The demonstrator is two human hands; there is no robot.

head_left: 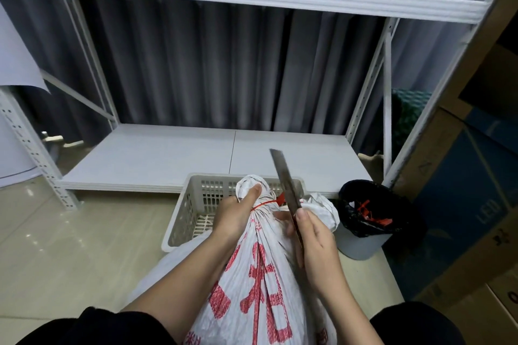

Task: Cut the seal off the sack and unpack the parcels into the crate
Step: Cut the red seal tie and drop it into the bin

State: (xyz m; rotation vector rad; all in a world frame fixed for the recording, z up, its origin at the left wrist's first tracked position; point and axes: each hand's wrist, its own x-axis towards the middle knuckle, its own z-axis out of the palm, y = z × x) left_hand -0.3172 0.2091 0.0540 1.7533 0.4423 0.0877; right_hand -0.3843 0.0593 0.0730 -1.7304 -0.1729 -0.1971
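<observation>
Head view: low in the centre of the frame, the left hand (238, 216) is clamped round the neck of the sack (260, 274), below the red seal (269, 202). The right hand (314, 241) grips a blade (286, 182) just beside the seal. The crate (193, 204) sits behind. If the blade slips, it could nick the left thumb or slit the sack.

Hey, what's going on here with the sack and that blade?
A person is opening a tied white sack. The left hand grips the bunched neck just below the red seal, which is not yet cut. The right hand holds a long flat blade, tip pointing up, right beside the seal. The crate waits behind the sack with no parcels visible in it. A bin to the right holds red scraps that look like cut seals.
</observation>
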